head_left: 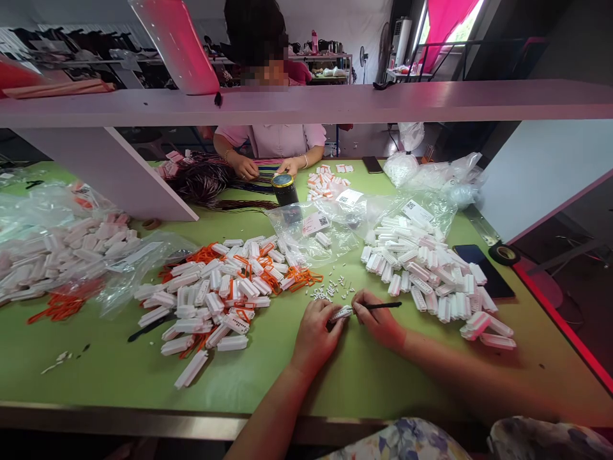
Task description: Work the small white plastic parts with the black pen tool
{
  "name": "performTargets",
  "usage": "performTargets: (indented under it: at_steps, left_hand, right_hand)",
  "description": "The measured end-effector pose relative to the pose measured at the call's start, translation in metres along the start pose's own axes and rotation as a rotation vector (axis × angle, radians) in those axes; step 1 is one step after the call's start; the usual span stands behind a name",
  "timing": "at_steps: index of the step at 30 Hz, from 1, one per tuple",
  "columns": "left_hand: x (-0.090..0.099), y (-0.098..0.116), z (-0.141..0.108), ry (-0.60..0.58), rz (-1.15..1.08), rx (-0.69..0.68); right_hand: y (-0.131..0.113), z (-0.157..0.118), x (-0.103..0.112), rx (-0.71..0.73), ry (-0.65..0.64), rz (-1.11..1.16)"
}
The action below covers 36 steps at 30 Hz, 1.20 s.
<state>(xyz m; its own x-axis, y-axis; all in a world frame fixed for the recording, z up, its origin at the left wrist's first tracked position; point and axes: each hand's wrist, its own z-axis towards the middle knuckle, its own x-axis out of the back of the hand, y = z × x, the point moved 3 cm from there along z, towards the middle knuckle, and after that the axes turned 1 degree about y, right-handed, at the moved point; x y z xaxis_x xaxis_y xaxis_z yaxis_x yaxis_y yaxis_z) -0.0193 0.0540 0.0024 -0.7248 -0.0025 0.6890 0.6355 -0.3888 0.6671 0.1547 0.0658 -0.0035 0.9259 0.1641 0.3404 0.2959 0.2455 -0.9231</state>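
Note:
Between the fingers of my left hand (318, 329) is a white plastic connector housing (341, 313) with a row of small dark holes. My right hand (378, 322) grips a thin black stick-like tool (383, 305), its front end close to the housing. What the tool's tip touches is too small to make out. Just beyond both hands lie many tiny white plugs (325, 292) in a loose scatter. A heap of white housings (426, 268) sits to the right of my hands, and another heap (205, 294), mixed with orange clips (304, 278), spreads to the left.
Clear plastic bags (316, 233) with labels lie mid-table. A black can (284, 190) stands near a co-worker (278, 140) handling wires across the green table. Black tape (504, 253) and a dark tablet-like slab (483, 271) are at right. A shelf (306, 105) spans overhead.

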Motion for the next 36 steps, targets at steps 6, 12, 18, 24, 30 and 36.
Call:
performTargets:
  at_steps: [6, 12, 18, 24, 30, 36]
  left_hand:
    - [0.0, 0.001, 0.0, 0.006, 0.004, -0.013]
    - [-0.001, 0.001, 0.0, 0.018, 0.003, -0.027]
    - [-0.002, 0.0, -0.001, -0.003, -0.001, -0.008]
    - [-0.001, 0.0, -0.001, -0.009, -0.004, -0.006]
    - [-0.003, -0.001, -0.001, 0.0, 0.018, -0.014]
    - [-0.002, 0.0, -0.002, 0.006, 0.044, -0.031]
  right_hand:
    - [-0.001, -0.003, -0.002, 0.076, 0.049, -0.024]
    - [0.001, -0.004, -0.002, 0.087, 0.062, -0.042]
    - [-0.001, -0.003, -0.002, 0.088, 0.048, -0.068]
    - [-0.002, 0.0, -0.004, 0.082, 0.028, -0.15]
    - [-0.002, 0.005, -0.009, 0.067, -0.011, -0.257]
    - [0.001, 0.005, -0.01, 0.102, 0.001, -0.272]
